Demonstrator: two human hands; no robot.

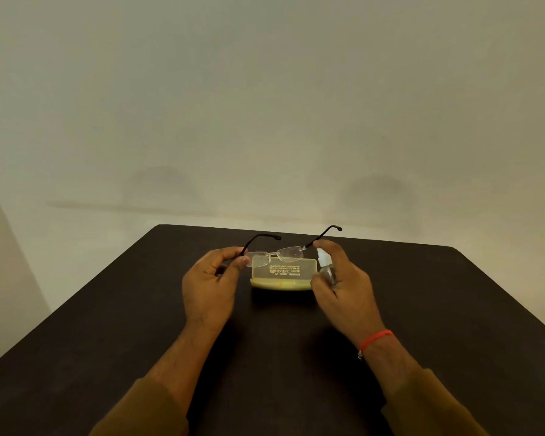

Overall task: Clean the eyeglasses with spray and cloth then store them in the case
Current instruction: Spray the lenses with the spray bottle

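Note:
Rimless eyeglasses [291,251] with thin black temples are held up above the table, temples unfolded and pointing away from me. My left hand [213,283] pinches them at the left hinge. My right hand [343,286] grips a small clear spray bottle [325,268] with a white nozzle, just right of the right lens, index finger on top of the nozzle. Below and behind the glasses lies a yellowish translucent case [283,275] with printed text on it. I see no cloth.
A dark brown table [107,341] fills the lower view, its far edge just beyond the case. A plain pale wall [265,105] rises behind it. A red thread band [376,338] circles my right wrist.

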